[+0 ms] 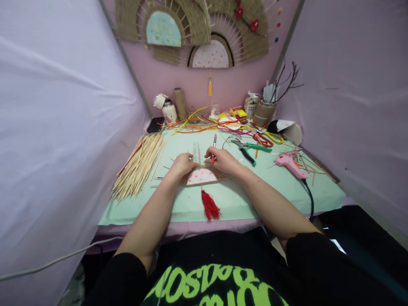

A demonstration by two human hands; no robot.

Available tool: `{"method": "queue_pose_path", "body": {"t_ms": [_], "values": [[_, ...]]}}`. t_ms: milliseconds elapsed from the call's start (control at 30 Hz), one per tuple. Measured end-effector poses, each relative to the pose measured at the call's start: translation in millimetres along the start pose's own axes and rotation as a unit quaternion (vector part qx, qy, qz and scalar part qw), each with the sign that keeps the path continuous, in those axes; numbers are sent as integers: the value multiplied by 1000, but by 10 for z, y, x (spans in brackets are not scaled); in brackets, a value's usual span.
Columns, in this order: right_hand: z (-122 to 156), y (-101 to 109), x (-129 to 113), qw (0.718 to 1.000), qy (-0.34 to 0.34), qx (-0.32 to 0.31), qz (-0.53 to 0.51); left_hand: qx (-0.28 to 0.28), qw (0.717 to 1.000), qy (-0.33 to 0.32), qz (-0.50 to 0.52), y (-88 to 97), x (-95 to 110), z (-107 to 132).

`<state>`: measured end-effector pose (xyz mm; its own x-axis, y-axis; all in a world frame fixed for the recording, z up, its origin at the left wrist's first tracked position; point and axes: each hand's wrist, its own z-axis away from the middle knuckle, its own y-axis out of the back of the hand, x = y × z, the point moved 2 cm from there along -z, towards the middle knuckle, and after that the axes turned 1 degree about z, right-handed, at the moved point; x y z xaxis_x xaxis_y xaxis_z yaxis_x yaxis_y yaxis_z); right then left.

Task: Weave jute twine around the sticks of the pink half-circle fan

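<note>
In front of me a small half-round fan (201, 176) lies flat, with a white, red-dotted centre, a brown woven band and thin sticks around it. A red tassel (209, 205) hangs from its straight edge towards me. My left hand (184, 165) is at the fan's upper left, its fingers closed on the lower end of a clear ruler (195, 149) that points away from me. Between the fingers of my right hand (223, 160) is a red pen (214, 146), held nearly upright above the fan's upper right. Both hands partly cover the woven band.
On the left lies a big pile of thin wooden sticks (140, 168), a phone (155, 125) behind it. Green-handled pliers (250, 148), scissors (266, 138) and a pink glue gun (291, 165) with a cord lie right. Coloured strands (197, 124), a bottle (169, 112) and pots (264, 112) line the back.
</note>
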<state>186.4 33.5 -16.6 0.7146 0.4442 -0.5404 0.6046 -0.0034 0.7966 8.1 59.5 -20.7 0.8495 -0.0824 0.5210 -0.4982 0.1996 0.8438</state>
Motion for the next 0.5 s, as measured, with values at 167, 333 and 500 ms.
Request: {"method": "queue_pose_path", "body": {"t_ms": [167, 333, 500], "values": [[-2, -4, 13, 1000, 5, 6, -11, 4, 999, -5, -32, 4, -25, -28], [-2, 31, 33, 998, 13, 54, -42, -13, 999, 2, -45, -1, -51, -80], [-6, 31, 33, 996, 9, 68, -59, -7, 999, 19, -26, 13, -32, -72]]}}
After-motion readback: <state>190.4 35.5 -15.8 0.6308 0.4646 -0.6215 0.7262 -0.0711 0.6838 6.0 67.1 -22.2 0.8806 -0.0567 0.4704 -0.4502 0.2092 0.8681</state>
